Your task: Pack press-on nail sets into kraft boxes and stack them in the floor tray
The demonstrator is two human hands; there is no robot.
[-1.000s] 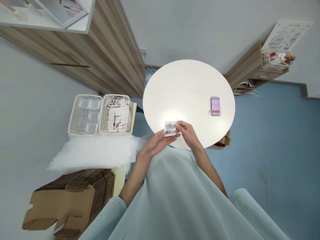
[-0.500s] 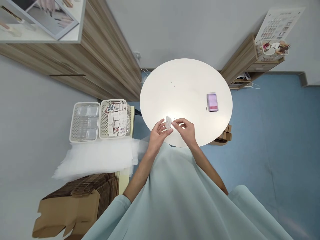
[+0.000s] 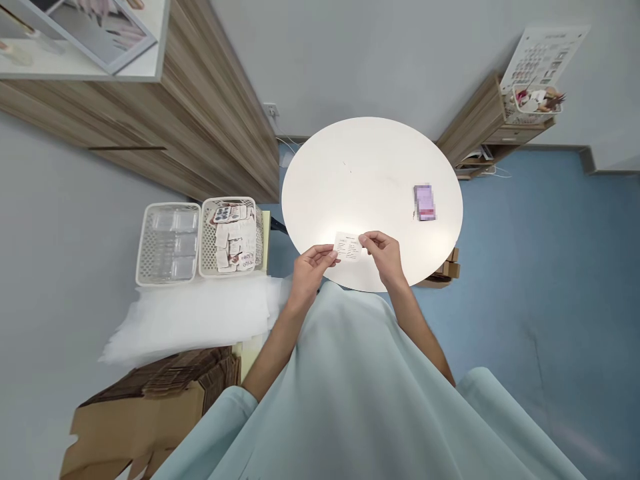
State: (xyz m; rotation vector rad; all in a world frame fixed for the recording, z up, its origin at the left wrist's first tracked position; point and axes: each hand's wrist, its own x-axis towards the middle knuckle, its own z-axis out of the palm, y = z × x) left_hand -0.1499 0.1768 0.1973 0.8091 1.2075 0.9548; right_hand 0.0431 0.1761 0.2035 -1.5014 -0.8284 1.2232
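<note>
1. The small, white, printed rectangular card [image 3: 347, 247] was held over the near part of the smooth white rounded table [image 3: 370, 160].
2. The left hand [image 3: 309, 272] pinched its left edge, thumb uppermost; the right hand [image 3: 385, 259] pinched its upper right corner, fingertips closed together.
3. It looked light, thin, fairly stiff and perhaps bendable, best gripped by edges or corners.
4. Its underside was hidden, its print too small to read; pixelation obscured the purple rectangular object [image 3: 425, 202].

A loose, pale blue-green garment [image 3: 345, 393] is worn, its fabric draped in soft folds down the front. Matching short sleeves [image 3: 233, 403] are seen at both sides, and the forearms [image 3: 273, 353] below them are left bare.
</note>
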